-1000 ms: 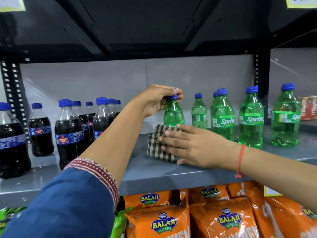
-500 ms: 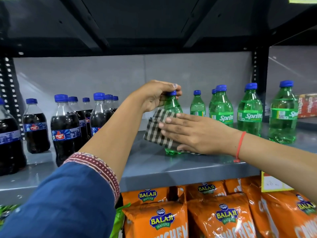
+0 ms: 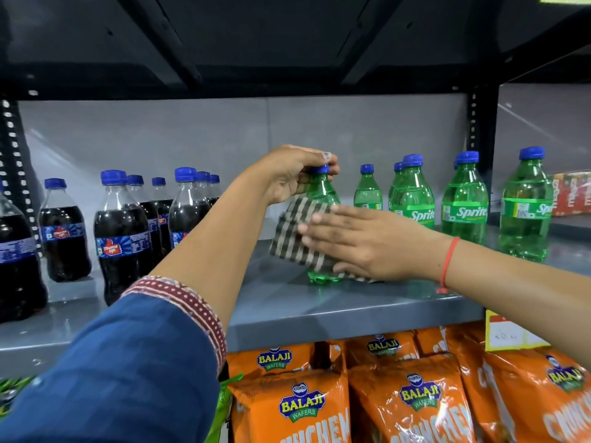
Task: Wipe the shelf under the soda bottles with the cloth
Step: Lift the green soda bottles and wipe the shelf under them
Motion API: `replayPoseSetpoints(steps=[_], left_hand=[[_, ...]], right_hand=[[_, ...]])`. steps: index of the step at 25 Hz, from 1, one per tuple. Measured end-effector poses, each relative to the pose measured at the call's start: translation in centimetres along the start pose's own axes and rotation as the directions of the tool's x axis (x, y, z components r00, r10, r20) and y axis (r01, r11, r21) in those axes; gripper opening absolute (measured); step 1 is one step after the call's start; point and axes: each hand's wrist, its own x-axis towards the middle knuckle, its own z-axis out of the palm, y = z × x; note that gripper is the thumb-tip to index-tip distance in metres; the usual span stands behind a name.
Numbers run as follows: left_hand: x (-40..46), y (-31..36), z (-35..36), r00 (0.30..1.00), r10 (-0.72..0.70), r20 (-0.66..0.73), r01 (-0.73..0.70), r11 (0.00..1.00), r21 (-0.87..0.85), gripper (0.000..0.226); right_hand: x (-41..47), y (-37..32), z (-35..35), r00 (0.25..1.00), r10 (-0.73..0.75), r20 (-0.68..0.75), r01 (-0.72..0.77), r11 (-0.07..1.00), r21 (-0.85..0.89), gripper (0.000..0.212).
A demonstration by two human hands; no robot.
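Grey metal shelving (image 3: 319,302) fills your view, with a dark shelf overhead. Nearest you, below the shelf edge, hang orange Balaji wafer packets (image 3: 412,401), and a yellow price tag (image 3: 508,334) is fixed to the shelf lip at the right. Your blue sleeve (image 3: 121,366) with its red patterned cuff comes up from the lower left.

On the shelf, your right hand (image 3: 367,244) lies flat with the fingers stretched wide and close together, palm pressed against the checked cloth (image 3: 297,238). You wear a red thread on that wrist. The cloth sits under your fingertips and palm, spreading out to the left beyond them, its lower edge touching the shelf surface. It covers the front of the green bottle (image 3: 319,196), whose base shows just below the cloth's lower edge.

Your left hand (image 3: 294,177) reaches in above, fingers curled around the neck and blue cap of that same bottle, gripping it from the top. Whether the bottle rests on the shelf or is lifted clear of it, you cannot tell.

Further back to the right stand more Sprite bottles (image 3: 465,199) in a loose row. To the left stand the dark cola bottles (image 3: 123,231) with blue caps, well apart from your hands. Behind everything runs the pale grey back panel (image 3: 192,132).
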Motion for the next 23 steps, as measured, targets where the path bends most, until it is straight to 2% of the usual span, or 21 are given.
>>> replayPoseSetpoints(steps=[2,5,8,11,13,15,18,19,23], left_hand=[[0.0,0.1,-0.1,1.000,0.000,0.002,0.000,1.000,0.012,0.013],[-0.1,0.3,-0.1,1.000,-0.020,0.012,0.020,1.000,0.013,0.014],[-0.1,0.3,-0.1,1.000,-0.019,0.021,0.019,1.000,0.019,0.013],[-0.2,0.4,-0.1,0.999,-0.027,0.034,0.026,0.999,0.023,0.013],[-0.2,0.5,-0.2,0.999,-0.019,0.035,0.019,1.000,0.022,0.013],[-0.3,0.5,-0.2,0.999,-0.019,0.033,0.018,0.999,0.028,0.014],[-0.4,0.5,-0.1,0.999,-0.029,0.026,0.028,0.999,0.014,0.014],[-0.4,0.5,-0.1,0.999,-0.029,0.025,0.029,1.000,0.010,0.015],[-0.7,0.7,0.3,0.999,-0.041,-0.015,0.042,0.998,0.053,0.015]], right_hand=[[-0.1,-0.1,-0.1,0.999,0.044,-0.003,-0.044,0.999,0.021,0.049],[-0.2,-0.2,0.0,1.000,-0.009,0.024,0.008,0.999,0.031,0.049],[-0.2,0.0,-0.2,0.999,0.042,0.034,-0.044,0.998,0.052,0.049],[-0.4,0.0,-0.4,0.998,-0.027,0.058,0.025,0.999,0.040,0.049],[-0.4,0.3,-0.4,0.997,0.070,0.033,-0.071,0.996,0.046,0.050],[-0.4,-0.1,-0.6,0.991,0.135,0.016,-0.136,0.985,0.110,0.047],[-1.2,-1.9,-0.7,0.998,0.061,0.034,-0.067,0.974,0.218,0.050],[-1.4,-2.2,-1.0,0.997,0.050,0.057,-0.062,0.970,0.236,0.055],[-2.1,-2.3,-2.9,0.995,0.063,0.082,-0.088,0.935,0.345,0.051]])
